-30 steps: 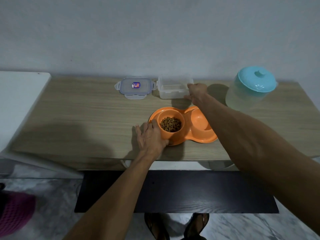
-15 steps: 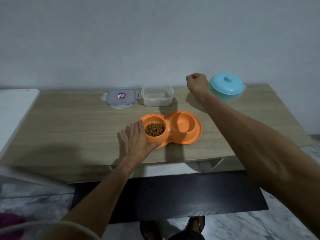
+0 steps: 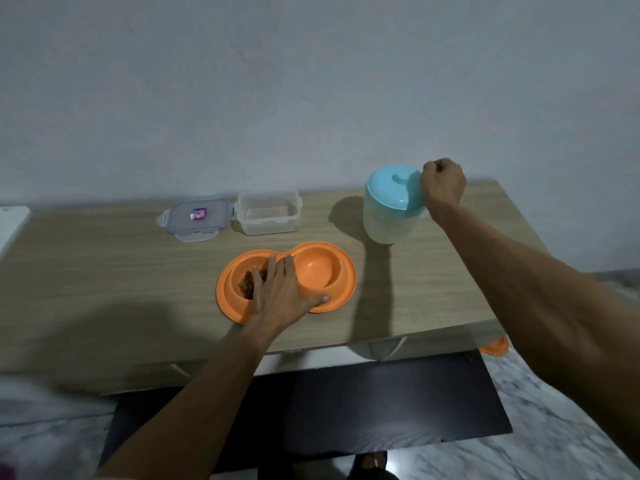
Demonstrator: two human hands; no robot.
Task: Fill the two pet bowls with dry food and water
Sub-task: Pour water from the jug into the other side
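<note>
An orange double pet bowl (image 3: 322, 271) sits on the wooden table (image 3: 104, 265). Its left bowl holds brown dry food (image 3: 245, 285); its right bowl looks dry. My left hand (image 3: 280, 292) lies flat across the middle of the double bowl, fingers straight over the food bowl and thumb on the front rim. A pale water jug (image 3: 386, 220) with a teal lid (image 3: 391, 187) stands at the back right. My right hand (image 3: 443, 185) is curled into a fist against the jug's upper right side, gripping there; the handle is hidden by the hand.
A clear plastic food container (image 3: 268, 216) stands open behind the bowls, its lid (image 3: 197, 218) lying flat to its left. A white surface (image 3: 10, 223) adjoins the table's left end. Below the front edge are a black panel (image 3: 346, 403) and a marble floor.
My right hand went from the clear container rightward to the jug and closed at its side. My left hand slid from the bowl's left edge onto the top of the double bowl.
</note>
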